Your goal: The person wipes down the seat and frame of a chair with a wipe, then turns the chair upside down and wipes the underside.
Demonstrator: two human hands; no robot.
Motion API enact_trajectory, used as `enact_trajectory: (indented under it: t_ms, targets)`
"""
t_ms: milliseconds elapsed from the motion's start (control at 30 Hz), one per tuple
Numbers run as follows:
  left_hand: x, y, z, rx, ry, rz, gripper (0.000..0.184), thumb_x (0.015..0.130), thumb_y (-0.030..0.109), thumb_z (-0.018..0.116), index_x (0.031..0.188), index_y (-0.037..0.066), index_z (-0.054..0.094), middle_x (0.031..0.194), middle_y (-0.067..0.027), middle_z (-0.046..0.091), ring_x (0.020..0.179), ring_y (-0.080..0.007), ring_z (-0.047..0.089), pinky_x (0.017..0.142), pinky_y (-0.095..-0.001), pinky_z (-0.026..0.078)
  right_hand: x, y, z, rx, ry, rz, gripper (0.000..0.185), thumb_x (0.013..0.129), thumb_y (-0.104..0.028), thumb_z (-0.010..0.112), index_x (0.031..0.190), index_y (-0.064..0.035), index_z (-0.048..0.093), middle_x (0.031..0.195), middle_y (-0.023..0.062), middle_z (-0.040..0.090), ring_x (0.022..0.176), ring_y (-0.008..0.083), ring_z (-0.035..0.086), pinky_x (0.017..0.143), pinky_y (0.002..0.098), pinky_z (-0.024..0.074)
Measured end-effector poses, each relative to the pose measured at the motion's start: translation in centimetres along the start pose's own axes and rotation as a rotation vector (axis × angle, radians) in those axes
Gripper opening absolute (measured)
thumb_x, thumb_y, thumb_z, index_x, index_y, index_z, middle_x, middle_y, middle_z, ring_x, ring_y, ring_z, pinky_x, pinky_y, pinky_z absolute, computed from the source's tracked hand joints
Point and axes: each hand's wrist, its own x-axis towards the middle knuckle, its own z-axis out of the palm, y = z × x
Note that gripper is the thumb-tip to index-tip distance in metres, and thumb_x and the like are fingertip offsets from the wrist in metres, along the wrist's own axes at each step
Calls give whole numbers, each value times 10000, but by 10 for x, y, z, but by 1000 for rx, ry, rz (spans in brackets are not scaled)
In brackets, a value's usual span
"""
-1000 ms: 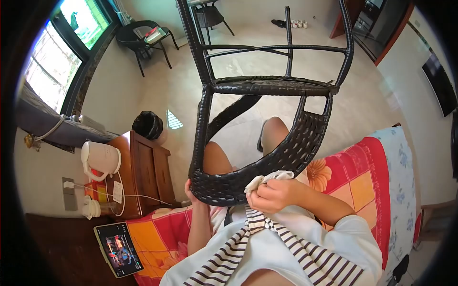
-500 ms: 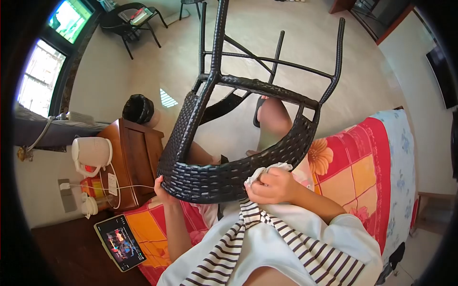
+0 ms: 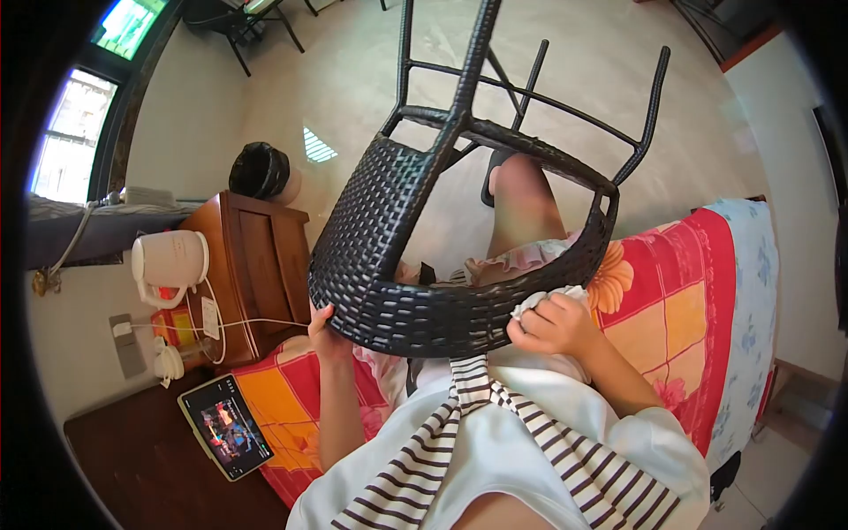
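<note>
A black woven chair (image 3: pixel 433 309) rests over my lap with its legs pointing up and away from me. My left hand (image 3: pixel 323 332) is closed round the lower left edge of the woven band, its thumb showing and the other fingers mostly hidden behind. In my right hand (image 3: pixel 555 325) is a crumpled white cloth (image 3: pixel 549 299), pressed against the right part of the same band. The fingers of that hand are curled over the cloth.
Left of me a wooden nightstand (image 3: pixel 274 256) stands near a white kettle (image 3: pixel 172 265) and a charging cable. A tablet (image 3: pixel 226 427) lies by the bed's edge. The bed has a red and orange patterned sheet (image 3: pixel 676 291). Beyond are a lined bin (image 3: pixel 260 170) and another black chair (image 3: pixel 216 19).
The chair has tilted and shifted to the right, showing more of its woven left side. My right hand has moved right and up along the band with the cloth; my left hand moved with the chair.
</note>
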Motion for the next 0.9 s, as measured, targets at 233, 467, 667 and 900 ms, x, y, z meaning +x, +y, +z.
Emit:
enact_trajectory:
  t_ms: [233,467,667,900]
  targets:
    - [-2,-13,18,30,24,58,762,638,22,581,1349,10,308,1301,-168,437,1184,-307,470,1023,-400,387,-12,10,0,154,-134,-17,232,649,-165,612,868,-172,532,719,-29,433,649,117,466,523,239,361]
    - [9,-56,73,38,72,150,907,553,-85,570,1391,80,267,1315,-142,418,1217,-306,429,1042,-407,348,-59,43,16,225,-291,92,165,684,-168,609,830,-109,561,762,26,514,693,174,530,538,298,403]
    - [45,-119,104,-2,160,87,909,525,-209,582,1344,66,298,1270,-115,469,1161,-293,488,973,-387,427,-65,48,-1,350,-188,409,293,624,-71,648,911,-61,594,818,70,563,716,238,569,614,330,462]
    - [59,-145,134,72,218,81,882,536,-213,564,1322,74,285,1261,-97,454,1158,-270,479,952,-364,434,-53,93,30,344,294,1251,322,724,2,646,1027,-14,541,909,107,567,838,220,565,784,317,452]
